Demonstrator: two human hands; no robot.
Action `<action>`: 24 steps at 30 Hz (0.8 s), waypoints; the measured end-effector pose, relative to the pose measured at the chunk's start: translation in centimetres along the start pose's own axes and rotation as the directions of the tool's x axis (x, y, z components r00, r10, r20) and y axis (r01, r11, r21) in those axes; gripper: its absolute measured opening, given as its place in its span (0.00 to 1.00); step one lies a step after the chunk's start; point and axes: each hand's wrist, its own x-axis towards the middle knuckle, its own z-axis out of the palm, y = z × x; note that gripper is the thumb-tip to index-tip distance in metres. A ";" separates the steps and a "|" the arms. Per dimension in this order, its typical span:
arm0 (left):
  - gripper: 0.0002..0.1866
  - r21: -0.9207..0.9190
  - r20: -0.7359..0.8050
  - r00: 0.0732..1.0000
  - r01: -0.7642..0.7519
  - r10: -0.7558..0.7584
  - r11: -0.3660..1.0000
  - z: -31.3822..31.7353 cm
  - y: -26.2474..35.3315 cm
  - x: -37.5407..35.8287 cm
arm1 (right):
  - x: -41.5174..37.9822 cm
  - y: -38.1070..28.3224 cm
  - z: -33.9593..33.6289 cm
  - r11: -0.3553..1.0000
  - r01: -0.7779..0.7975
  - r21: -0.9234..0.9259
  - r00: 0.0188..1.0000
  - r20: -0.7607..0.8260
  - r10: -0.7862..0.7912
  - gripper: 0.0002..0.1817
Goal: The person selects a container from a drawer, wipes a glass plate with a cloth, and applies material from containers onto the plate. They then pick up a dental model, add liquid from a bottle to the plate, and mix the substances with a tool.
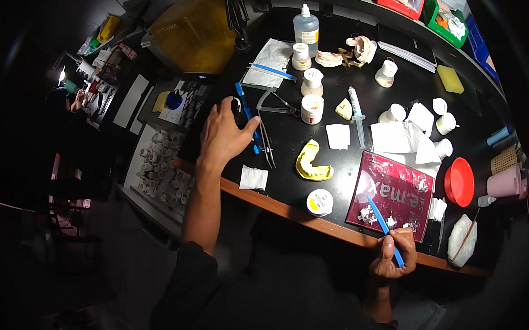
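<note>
— What is shown nearest, at the lower right of the frame?

— The right hand point(395, 254) is seen there, closed around a slim blue tool point(378, 215). The tool is held slantwise, its tip over the lower left part of a dark red slab point(404, 213) near the front of the worktop point(281, 187). White clumps point(367, 215) are scattered on the slab; whether any is touched by the tip cannot be told.

— And around the slab?

— A white jar point(320, 203) with a yellow-marked lid is placed at lower centre, and a small white square point(254, 178) is laid farther left. A yellow dental arch point(310, 162) is set at mid-frame, a red bowl point(459, 182) at the right.

— How is the left hand point(226, 134) held?

— Open, left of centre, with the fingers spread; nothing is seen gripped. Tweezers point(268, 146) and a blue-handled tool point(244, 103) are laid beside it, but contact cannot be made out.

— What is found farther back?

— A syringe point(356, 113) is laid right of centre, white tubs point(312, 110) are lined up at upper centre, a clear bottle point(306, 34) is stood upright behind them, and a red bin point(400, 10) is seen at the top right.
</note>
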 end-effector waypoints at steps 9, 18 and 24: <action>0.12 -0.257 -0.048 0.964 -0.266 0.263 0.929 -1.2 -1.1 -1.2 | 0.2 -0.3 -0.2 1.000 0.000 0.006 1.000 0.030 0.000 0.05; 0.17 -0.058 -0.044 0.951 -0.309 0.307 0.949 1.5 -2.8 8.8 | 0.3 -0.3 -0.1 1.000 0.010 -0.007 1.000 0.021 -0.010 0.05; 0.28 -0.276 0.185 0.982 0.003 0.050 0.961 3.4 -2.6 14.9 | 0.2 -0.3 0.2 0.999 0.028 -0.042 1.000 -0.008 -0.029 0.06</action>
